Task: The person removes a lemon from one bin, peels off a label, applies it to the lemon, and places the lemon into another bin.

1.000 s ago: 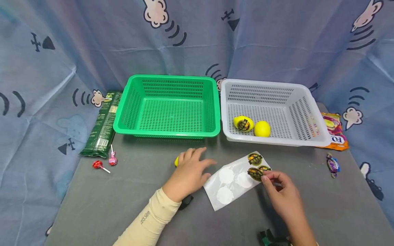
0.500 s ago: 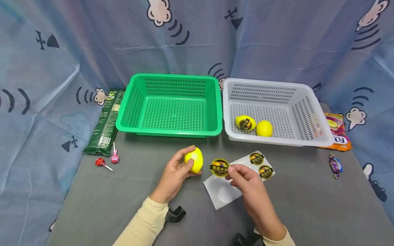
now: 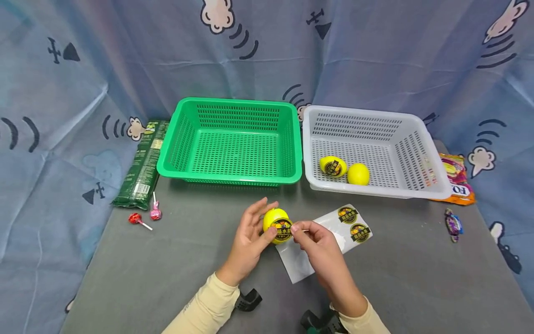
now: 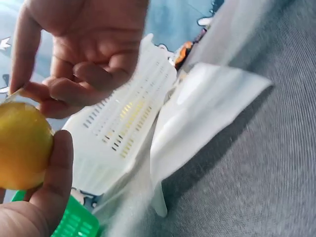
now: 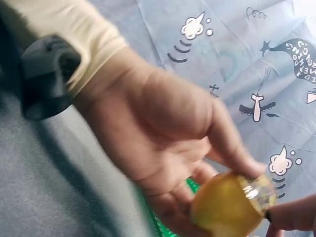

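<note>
Nearest me, I see my two hands meeting over the grey table (image 3: 417, 278), just in front of the green basket (image 3: 231, 172). My left hand (image 3: 246, 241) cups one yellow lemon (image 3: 276, 222) with thumb and fingers curled round it, and my right hand (image 3: 323, 250) pinches a round dark sticker (image 3: 282, 230) and presses it against the lemon's facing side, so both hands are together on the one fruit. From the left wrist view the lemon (image 4: 22, 145) looks smooth and rounded against my thumb. Under my right hand lies one white backing sheet (image 3: 308, 253), glossy and flat, just right of the lemon, with two more round stickers (image 3: 353, 223) on its far end. Left of the green basket's front corner I count two wrapped lollipops (image 3: 145, 217), one red and one pink, and beyond them one long dark green packet (image 3: 143, 164) lying along the basket's left side. The green basket is rectangular perforated plastic. Touching its right side sits one white basket (image 3: 417, 185) of the same slotted make, holding two lemons (image 3: 344, 170), one of them bearing a sticker. Right of the white basket lies one orange snack bag (image 3: 456, 178), and nearer, one small purple wrapped sweet (image 3: 452, 224). Behind everything hangs a wrinkled blue printed cloth (image 3: 375, 55).
</note>
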